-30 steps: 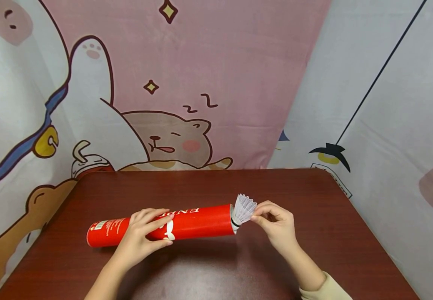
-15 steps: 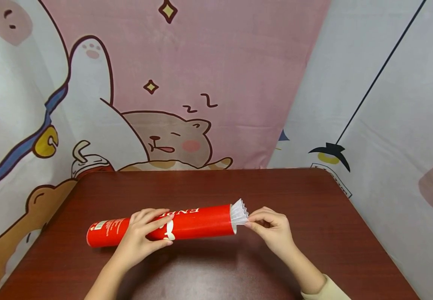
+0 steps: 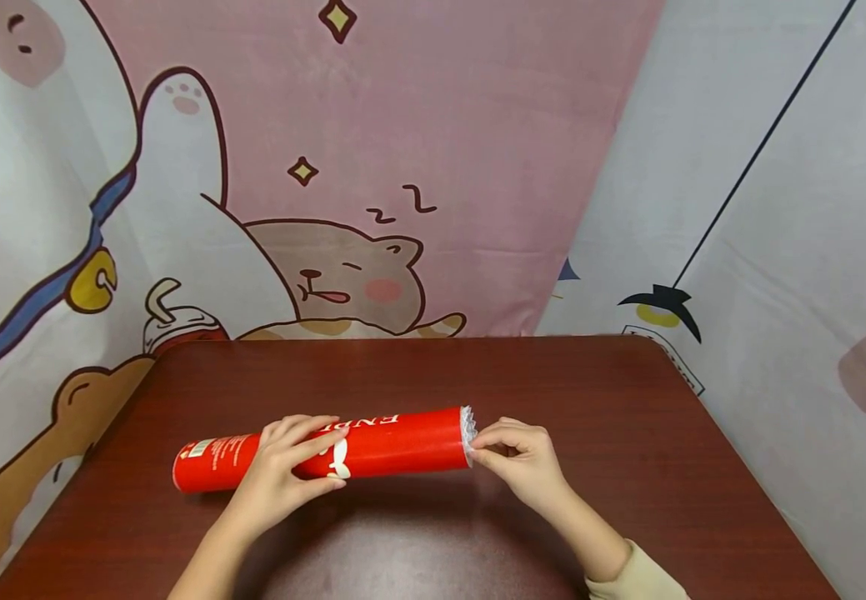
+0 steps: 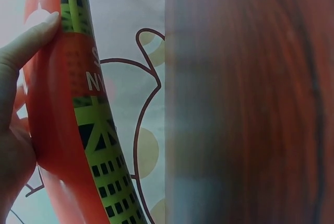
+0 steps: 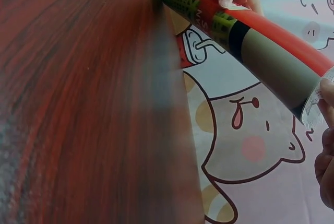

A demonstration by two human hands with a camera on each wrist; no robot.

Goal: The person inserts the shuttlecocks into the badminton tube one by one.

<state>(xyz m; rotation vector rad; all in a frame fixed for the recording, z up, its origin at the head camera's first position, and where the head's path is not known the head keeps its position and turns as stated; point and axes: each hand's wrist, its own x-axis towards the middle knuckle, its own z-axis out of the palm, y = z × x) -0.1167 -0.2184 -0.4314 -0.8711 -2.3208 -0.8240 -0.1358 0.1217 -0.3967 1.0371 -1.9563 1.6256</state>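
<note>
A long red shuttlecock tube point(image 3: 410, 443) lies across the table in the head view, its right end slightly raised. My left hand point(image 3: 282, 467) grips it around the middle, thumb below and fingers over the top. In the left wrist view the tube point(image 4: 57, 125) also shows a green and black patterned side. A white shuttlecock point(image 3: 468, 425) sits inside the tube's right opening, with only the skirt's edge showing and its cork hidden. My right hand point(image 3: 526, 462) pinches that edge between thumb and finger. The right wrist view shows these fingers point(image 5: 327, 91) at the tube's rim.
The dark reddish-brown wooden table point(image 3: 402, 533) runs under both hands. A cartoon-printed cloth point(image 3: 478, 167) hangs behind the table and along its sides.
The shuttlecock has gone from tilted at the opening to almost wholly inside the tube. My right hand has moved left with it. The left hand and tube have stayed put.
</note>
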